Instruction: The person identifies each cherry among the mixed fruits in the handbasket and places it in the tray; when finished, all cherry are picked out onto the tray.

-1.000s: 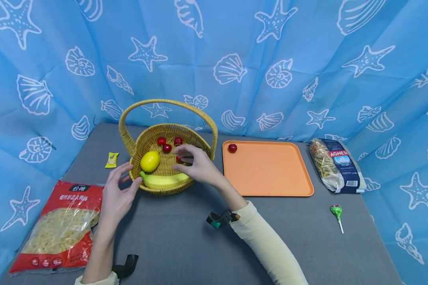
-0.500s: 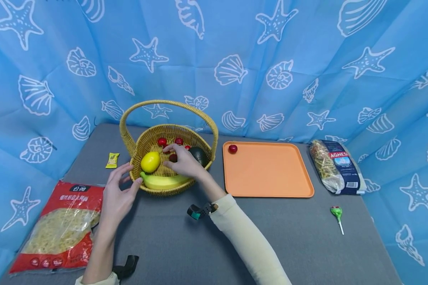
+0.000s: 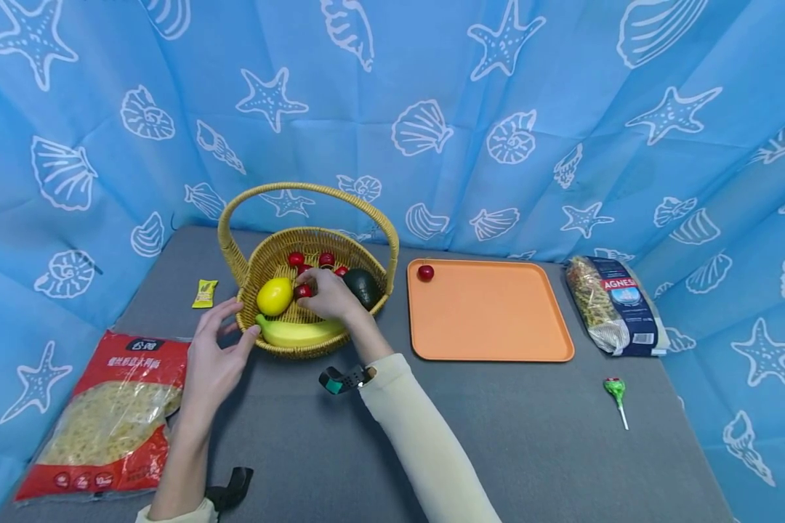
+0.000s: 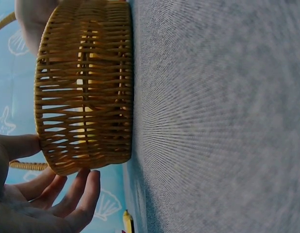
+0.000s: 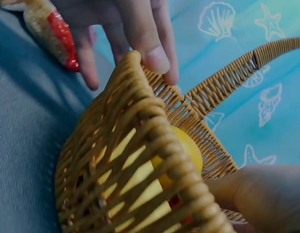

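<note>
Blue cloth printed with white shells and starfish (image 3: 510, 145) hangs behind and at both sides of a grey fabric-covered surface (image 3: 301, 450), where an oval yellow-brown wicker basket (image 3: 294, 354) stands upright with its arched handle (image 3: 309, 189) raised. Deep in the basket, the right hand (image 3: 335, 298) is bent over a glossy dark red cherry (image 3: 304, 290), pinching it between thumb and fingertips, just beside a bright yellow lemon (image 3: 275, 296). Along the near wall lies a curved yellow banana (image 3: 301, 333); a dark green, rounded avocado (image 3: 363, 288) rests at the right end, and more red cherries (image 3: 326, 258) sit toward the back. At the basket's left end, the left hand (image 3: 219, 365) holds the rim lightly, thumb parted from the fingers.

From the left wrist, this grip shows better: the thumb touches the rim while the fingers curve against the outer wall, a contact mostly hidden from the head camera. Through gaps in the weave, the right wrist view shows yellow fruit and a little red, but the right hand's fingertips are hidden there. Only the head view takes in the flat orange tray (image 3: 490, 312) to the right, with a single red cherry (image 3: 425, 273) near its far left corner, and the green-wrapped lollipop (image 3: 616, 392).
</note>
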Demonstrator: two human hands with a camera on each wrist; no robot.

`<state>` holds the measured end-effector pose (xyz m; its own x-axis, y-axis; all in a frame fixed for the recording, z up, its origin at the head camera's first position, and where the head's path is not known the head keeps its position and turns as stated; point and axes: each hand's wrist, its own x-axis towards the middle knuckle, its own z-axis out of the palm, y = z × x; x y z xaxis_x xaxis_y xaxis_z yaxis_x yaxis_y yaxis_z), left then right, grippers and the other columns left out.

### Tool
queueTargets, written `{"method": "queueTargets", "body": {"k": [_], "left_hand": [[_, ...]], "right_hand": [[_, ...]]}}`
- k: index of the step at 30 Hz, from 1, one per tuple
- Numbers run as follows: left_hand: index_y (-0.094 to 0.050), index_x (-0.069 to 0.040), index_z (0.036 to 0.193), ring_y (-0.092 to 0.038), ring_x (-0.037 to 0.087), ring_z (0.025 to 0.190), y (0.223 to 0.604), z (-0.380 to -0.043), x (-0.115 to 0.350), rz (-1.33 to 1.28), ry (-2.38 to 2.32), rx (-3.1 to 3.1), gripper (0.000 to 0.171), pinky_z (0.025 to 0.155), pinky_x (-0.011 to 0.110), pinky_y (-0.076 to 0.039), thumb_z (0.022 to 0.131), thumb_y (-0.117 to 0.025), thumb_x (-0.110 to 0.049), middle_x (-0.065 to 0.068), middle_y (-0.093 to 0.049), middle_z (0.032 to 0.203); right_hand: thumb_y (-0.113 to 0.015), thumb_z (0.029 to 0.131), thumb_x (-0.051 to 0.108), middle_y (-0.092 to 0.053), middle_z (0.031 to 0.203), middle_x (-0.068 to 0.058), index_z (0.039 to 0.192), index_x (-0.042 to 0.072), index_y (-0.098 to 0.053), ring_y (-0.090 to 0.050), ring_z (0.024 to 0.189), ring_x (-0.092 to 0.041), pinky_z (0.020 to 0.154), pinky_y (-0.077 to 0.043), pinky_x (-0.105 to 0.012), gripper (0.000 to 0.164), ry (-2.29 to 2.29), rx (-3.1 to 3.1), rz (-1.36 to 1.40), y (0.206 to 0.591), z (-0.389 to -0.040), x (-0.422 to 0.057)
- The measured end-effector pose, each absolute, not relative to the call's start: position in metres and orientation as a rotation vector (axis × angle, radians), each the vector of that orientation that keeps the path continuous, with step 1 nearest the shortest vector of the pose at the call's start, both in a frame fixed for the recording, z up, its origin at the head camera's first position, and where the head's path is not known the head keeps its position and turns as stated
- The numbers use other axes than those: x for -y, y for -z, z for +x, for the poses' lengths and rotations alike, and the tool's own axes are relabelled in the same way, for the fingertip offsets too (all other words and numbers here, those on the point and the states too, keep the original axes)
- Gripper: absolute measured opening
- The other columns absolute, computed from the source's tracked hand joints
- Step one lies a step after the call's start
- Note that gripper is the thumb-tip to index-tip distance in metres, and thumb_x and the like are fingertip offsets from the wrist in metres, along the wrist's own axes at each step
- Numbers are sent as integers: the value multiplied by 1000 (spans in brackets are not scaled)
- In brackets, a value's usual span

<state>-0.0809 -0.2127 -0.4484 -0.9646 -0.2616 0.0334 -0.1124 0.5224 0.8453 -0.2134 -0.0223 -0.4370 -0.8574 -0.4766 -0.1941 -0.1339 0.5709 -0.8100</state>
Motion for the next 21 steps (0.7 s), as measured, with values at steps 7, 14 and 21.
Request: {"method": "queueTargets", "body": {"k": [7, 14, 21], "left_hand": [[-54, -9, 158, -60, 43, 139, 448, -80, 213, 322, 1437, 2605, 56, 102, 50, -64, 106, -71, -25, 13, -43, 171], [-52, -9, 159, -59, 44, 140, 448, -80, 213, 319, 1448, 2617, 58, 103, 52, -63, 107, -70, -27, 14, -42, 172], [-52, -10, 160, -58, 44, 141, 447, -80, 213, 328, 1450, 2627, 58, 105, 54, -62, 107, -69, -28, 13, -41, 172]], "right_hand": [[-72, 102, 8, -67, 148, -18, 145, 3, -65, -63, 140, -31, 119, -55, -45, 43, 1261, -2362, -414, 441, -214, 24], [-75, 101, 9, -70, 145, -13, 137, 6, -72, -65, 134, -28, 113, -57, -41, 37, 1318, -2367, -347, 440, -214, 24], [-78, 100, 16, -72, 141, -12, 133, 8, -74, -68, 96, -19, 82, -59, -29, 34, 1439, -2380, -450, 427, -204, 12]]}}
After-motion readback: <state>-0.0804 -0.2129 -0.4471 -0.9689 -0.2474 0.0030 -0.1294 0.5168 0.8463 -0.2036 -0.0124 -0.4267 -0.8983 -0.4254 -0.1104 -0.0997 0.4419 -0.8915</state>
